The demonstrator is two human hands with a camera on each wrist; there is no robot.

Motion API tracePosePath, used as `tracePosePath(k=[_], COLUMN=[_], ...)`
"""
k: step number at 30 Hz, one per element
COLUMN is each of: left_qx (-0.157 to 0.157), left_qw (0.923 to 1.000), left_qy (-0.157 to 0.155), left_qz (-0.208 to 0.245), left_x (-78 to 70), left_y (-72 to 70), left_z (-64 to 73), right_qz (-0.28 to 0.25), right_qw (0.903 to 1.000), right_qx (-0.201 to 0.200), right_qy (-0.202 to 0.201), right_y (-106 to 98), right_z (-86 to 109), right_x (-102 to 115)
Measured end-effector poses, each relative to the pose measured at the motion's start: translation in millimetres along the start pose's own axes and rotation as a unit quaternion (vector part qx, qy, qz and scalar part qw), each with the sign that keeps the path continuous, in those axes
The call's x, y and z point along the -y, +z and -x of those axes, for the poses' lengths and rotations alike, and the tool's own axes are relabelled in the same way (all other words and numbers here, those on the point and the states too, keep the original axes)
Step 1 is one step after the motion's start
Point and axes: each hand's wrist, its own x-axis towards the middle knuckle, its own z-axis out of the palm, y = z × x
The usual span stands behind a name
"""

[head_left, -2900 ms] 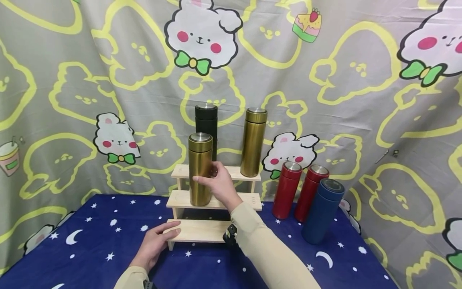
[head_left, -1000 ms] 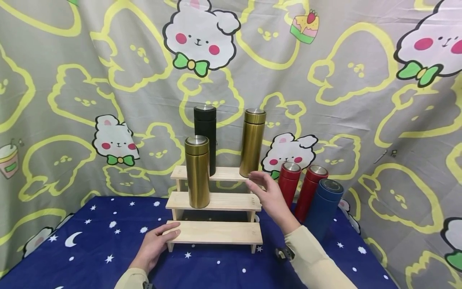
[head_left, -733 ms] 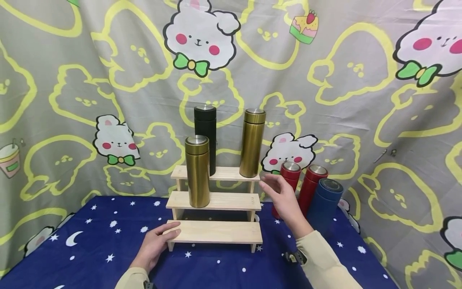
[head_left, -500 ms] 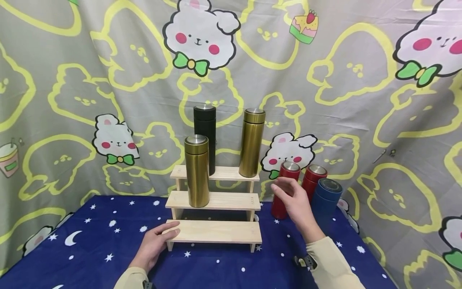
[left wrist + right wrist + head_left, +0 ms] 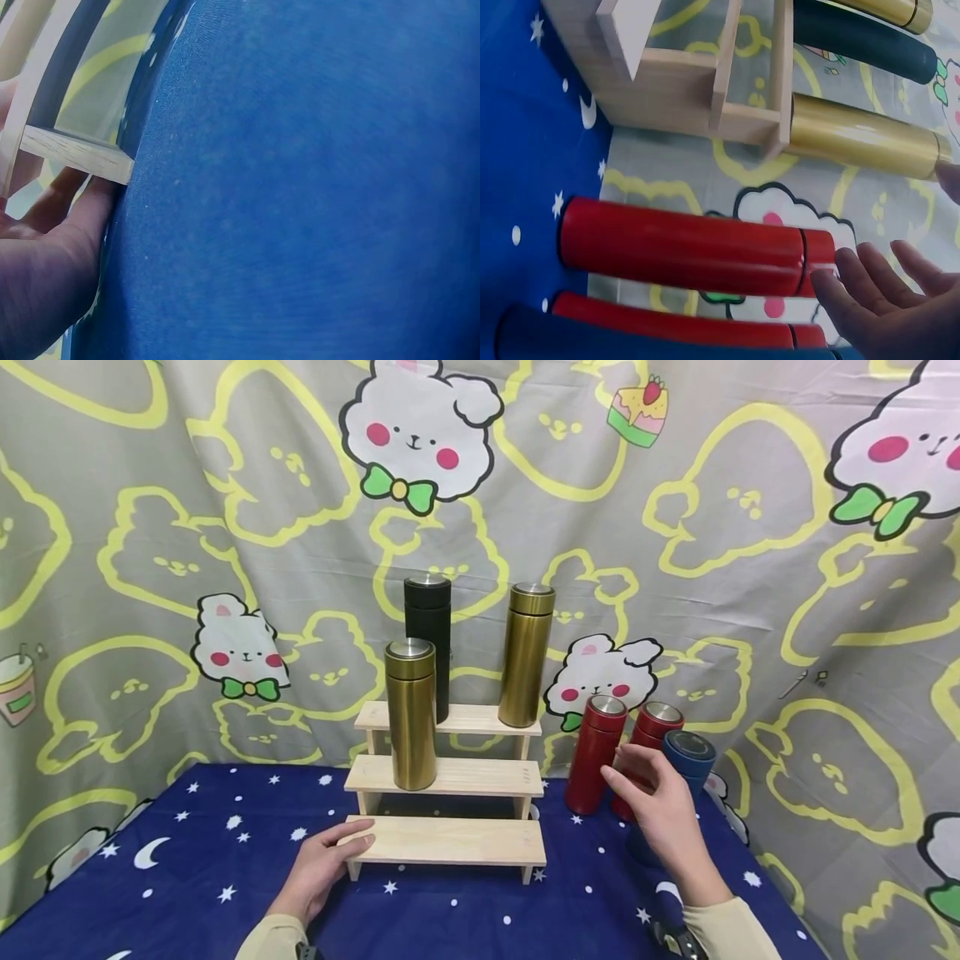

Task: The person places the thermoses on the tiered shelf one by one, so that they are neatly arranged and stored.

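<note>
A three-step wooden stand (image 5: 480, 839) is at the centre. My left hand (image 5: 318, 864) grips the left end of its lowest step, with fingers both above and below the board in the left wrist view. A gold thermos bottle (image 5: 411, 727) stands at the left of the middle step. On the top step are a black thermos (image 5: 441, 635) and another gold thermos (image 5: 527, 660). My right hand (image 5: 663, 814) holds nothing, its fingers parted and relaxed. It is in front of a blue thermos (image 5: 688, 756) and a red thermos (image 5: 654, 727), partly hiding both; another red thermos (image 5: 596, 760) stands left of it.
A dark blue cloth (image 5: 225, 852) with white stars and moons covers the table. A grey curtain (image 5: 300, 568) with cartoon prints hangs close behind the stand and bottles.
My right hand has let go of the gold thermos on the middle step and moved right, to the red and blue thermoses. My left hand stays on the stand.
</note>
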Motion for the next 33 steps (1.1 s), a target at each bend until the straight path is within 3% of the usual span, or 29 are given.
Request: tracePosePath(k=[7,12,16,21,25,33], left_qx=[0.001,0.000,0.002,0.002,0.002,0.000], left_qw=[1.0000,1.0000,1.0000,1.0000,1.0000,1.0000], left_qy=[0.000,0.003,0.004,0.006,0.006,0.007], left_qz=[0.001,-0.001,-0.002,-0.001,-0.002,0.000], left_x=[-1.9,-2.1,-1.7,-1.4,-1.2,0.0], left_y=[0.7,0.4,0.4,0.5,0.0,-0.3], left_z=[1.0,1.7,1.6,1.4,1.4,1.0], right_qz=[0.029,-0.031,-0.037,0.014,0.048,0.032], right_qw=[0.9973,0.9903,0.9854,0.9799,0.9794,0.9913], right_qx=[-0.062,-0.131,-0.166,-0.196,-0.183,-0.092], right_qy=[-0.027,-0.033,-0.007,0.037,0.070,0.089], right_y=[-24.8,-43.1,-53.2,-60.0,-63.5,-71.2], right_z=[14.9,24.7,29.9,34.3,34.8,29.6], right_x=[-1.0,-4.4,-8.3,-13.2,-23.7,-55.8])
